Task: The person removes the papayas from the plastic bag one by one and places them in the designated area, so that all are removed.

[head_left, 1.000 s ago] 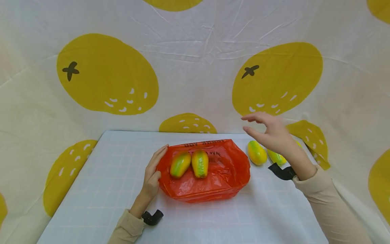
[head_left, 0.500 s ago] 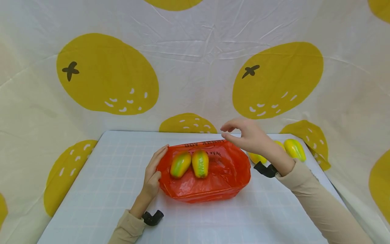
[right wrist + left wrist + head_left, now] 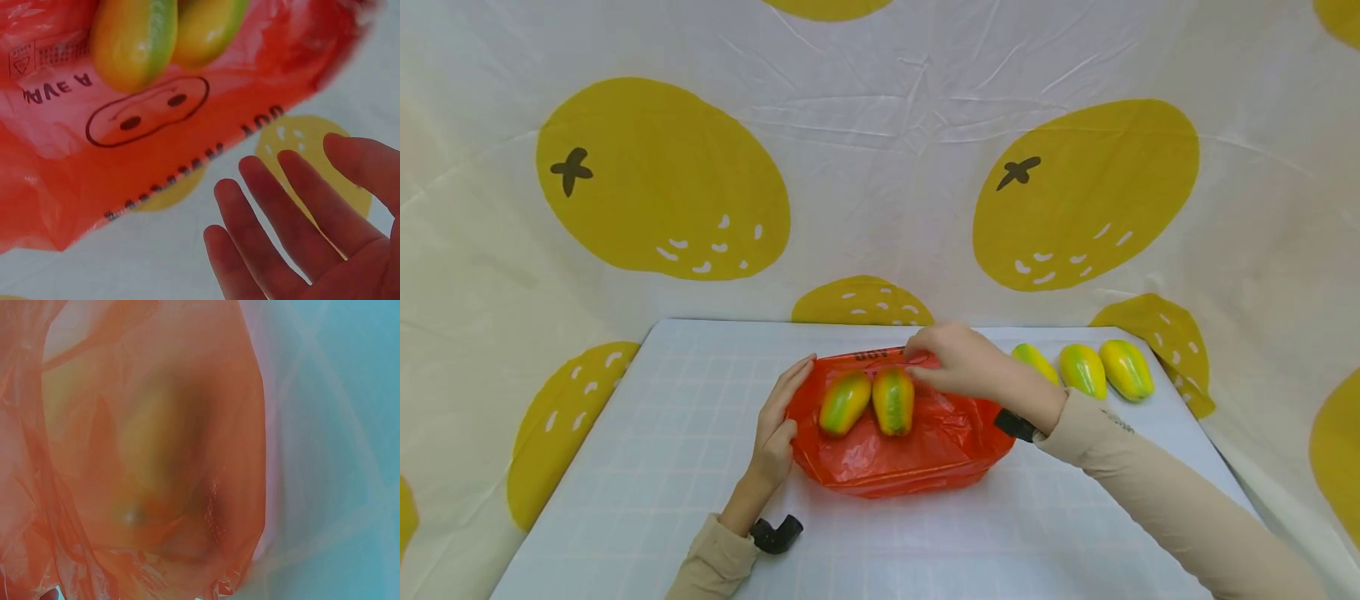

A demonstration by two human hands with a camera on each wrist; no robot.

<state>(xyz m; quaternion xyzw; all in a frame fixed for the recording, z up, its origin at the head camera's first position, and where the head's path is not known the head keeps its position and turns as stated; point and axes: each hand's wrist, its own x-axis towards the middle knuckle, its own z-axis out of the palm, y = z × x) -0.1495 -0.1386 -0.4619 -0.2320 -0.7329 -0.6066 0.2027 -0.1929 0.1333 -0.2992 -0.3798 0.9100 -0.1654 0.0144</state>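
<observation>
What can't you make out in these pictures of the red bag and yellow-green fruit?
Head: part of the leftmost loose fruit, hidden by the right forearm.
Left wrist: the yellow shape, blurred behind the red bag.
Right wrist: ends of the two bagged fruits, cut off by the top edge.

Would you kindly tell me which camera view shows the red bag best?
The head view, because the whole red bag is in frame, two fruits inside, though the right hand covers part. The right wrist view crops it to a printed section; the left wrist view shows only one hazy side up close.
</observation>
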